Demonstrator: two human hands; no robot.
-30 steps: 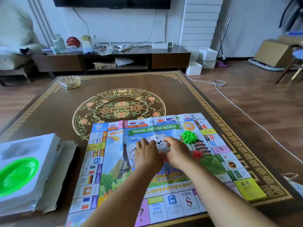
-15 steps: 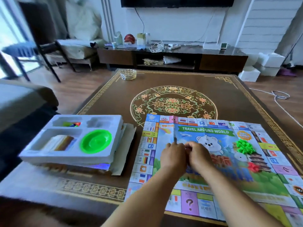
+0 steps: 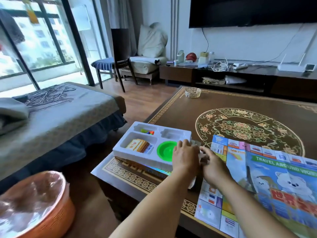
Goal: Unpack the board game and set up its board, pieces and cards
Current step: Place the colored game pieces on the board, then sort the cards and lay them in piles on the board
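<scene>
A: Where is the board?
B: The board (image 3: 267, 182) lies unfolded on the table (image 3: 171, 107), over its near right part, and runs out of view at the right and bottom. Its fold creases stand up a little.

A: And the tray?
B: The white tray (image 3: 137, 157) sits at the table's near left corner, on top of the box (image 3: 154, 170), whose shiny edge shows under it. Cards (image 3: 138, 145) lie in the tray's large left compartment, small coloured pieces (image 3: 147, 131) in the far left one, and a green bowl (image 3: 164, 150) in the near right one. The far right compartment shows only white plastic.

A: The hands?
B: Both are together between tray and board. The left hand (image 3: 185, 157) is over the tray's right edge, just beside the bowl, fingers bent downward. The right hand (image 3: 212, 164) is touching it, over the board's left edge, fingers curled. Something small and pale shows between them, but I cannot tell what it is, nor which hand grips it.

A: Anything else?
B: A glass ashtray (image 3: 193, 92) near the table's far left corner, and an orange bin (image 3: 34, 208) on the floor at lower left.
</scene>
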